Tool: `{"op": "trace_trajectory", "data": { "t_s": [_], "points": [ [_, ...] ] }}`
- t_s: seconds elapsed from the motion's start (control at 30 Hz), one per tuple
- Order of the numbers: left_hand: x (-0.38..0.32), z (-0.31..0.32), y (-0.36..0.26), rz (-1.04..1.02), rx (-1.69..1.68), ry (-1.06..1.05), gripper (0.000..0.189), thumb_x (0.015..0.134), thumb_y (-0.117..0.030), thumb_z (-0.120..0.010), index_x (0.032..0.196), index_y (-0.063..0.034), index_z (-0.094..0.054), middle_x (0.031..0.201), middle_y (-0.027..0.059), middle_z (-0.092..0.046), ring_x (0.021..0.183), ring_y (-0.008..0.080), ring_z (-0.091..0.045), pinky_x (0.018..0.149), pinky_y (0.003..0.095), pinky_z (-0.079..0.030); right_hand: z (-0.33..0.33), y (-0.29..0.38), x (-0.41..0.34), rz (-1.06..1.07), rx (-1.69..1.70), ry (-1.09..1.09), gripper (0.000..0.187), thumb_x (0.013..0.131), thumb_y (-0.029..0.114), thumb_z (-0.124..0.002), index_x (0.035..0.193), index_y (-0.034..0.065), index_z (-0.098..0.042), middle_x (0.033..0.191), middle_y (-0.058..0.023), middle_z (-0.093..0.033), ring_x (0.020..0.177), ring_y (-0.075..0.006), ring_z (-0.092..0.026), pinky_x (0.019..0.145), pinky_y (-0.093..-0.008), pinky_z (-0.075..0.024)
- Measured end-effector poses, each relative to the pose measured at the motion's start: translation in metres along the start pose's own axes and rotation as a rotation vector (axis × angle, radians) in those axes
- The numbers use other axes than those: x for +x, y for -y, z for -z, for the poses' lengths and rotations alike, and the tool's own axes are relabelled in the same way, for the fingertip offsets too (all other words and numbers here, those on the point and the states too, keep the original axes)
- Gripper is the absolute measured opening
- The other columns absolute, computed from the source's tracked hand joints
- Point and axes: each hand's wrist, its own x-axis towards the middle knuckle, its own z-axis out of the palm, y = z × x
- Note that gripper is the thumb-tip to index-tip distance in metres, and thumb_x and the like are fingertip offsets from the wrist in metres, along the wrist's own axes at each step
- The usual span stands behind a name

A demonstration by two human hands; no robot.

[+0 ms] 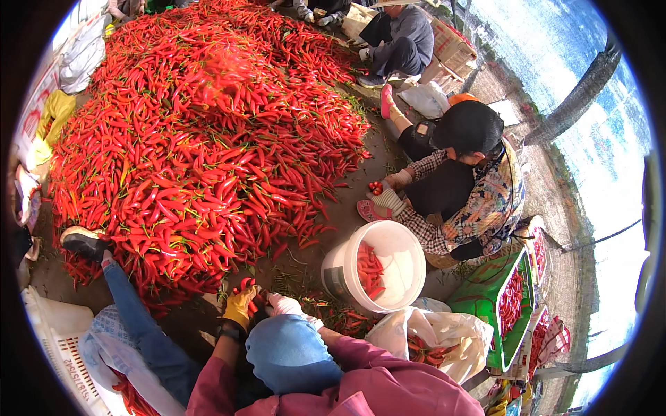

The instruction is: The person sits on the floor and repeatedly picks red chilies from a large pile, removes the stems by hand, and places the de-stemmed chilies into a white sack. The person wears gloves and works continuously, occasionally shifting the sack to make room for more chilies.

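Note:
A yellow glove covers my left hand (240,307), which is closed around several red chili peppers (248,285) in front of my bent knee. Close to its right is my right hand (285,306) in a pale glove, its fingertips by the held peppers. My denim-covered knee (291,353) hides part of that hand, so its grip is unclear. Just beyond both hands spreads a large heap of red chili peppers (208,156) with green stems. Loose stems and a few peppers (343,317) litter the ground right of my hands.
A white bucket (333,260) part-filled with peppers stands front right. Beside it are an open sack (468,333) of peppers and a green crate (468,299). A person (484,187) sits close on the right. At left lie a pepper sack (112,333) and a white plastic crate (62,359).

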Motion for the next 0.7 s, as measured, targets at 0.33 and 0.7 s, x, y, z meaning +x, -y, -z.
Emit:
{"op": "trace_trajectory", "data": {
  "t_s": [0.33, 0.7],
  "points": [
    [-0.008, -0.013, 0.023, -0.299, 0.221, 0.041, 0.031, 0.087, -0.020, -0.052, 0.109, 0.0020, -0.056, 0.099, 0.0134, -0.064, 0.085, 0.0195, -0.062, 0.077, 0.0269, -0.047, -0.011, 0.026, -0.023, -0.324, 0.945, -0.077, 0.009, 0.086, 0.007, -0.055, 0.090, 0.0016, -0.061, 0.080, -0.0050, -0.062, 0.076, -0.0094, -0.055, 0.065, -0.0279, -0.0452],
    [-0.015, 0.028, -0.006, 0.337, -0.496, -0.216, 0.028, 0.082, -0.029, -0.060, 0.084, -0.0012, -0.066, 0.062, 0.0036, -0.060, 0.046, 0.0104, -0.046, 0.043, 0.0231, -0.036, 0.039, -0.055, 0.116, -0.450, -0.442, -0.248, 0.025, 0.077, 0.021, -0.062, 0.100, 0.0124, -0.060, 0.106, -0.0119, -0.061, 0.098, -0.0318, -0.058, 0.083, -0.0411, -0.0480]
  ]
}}
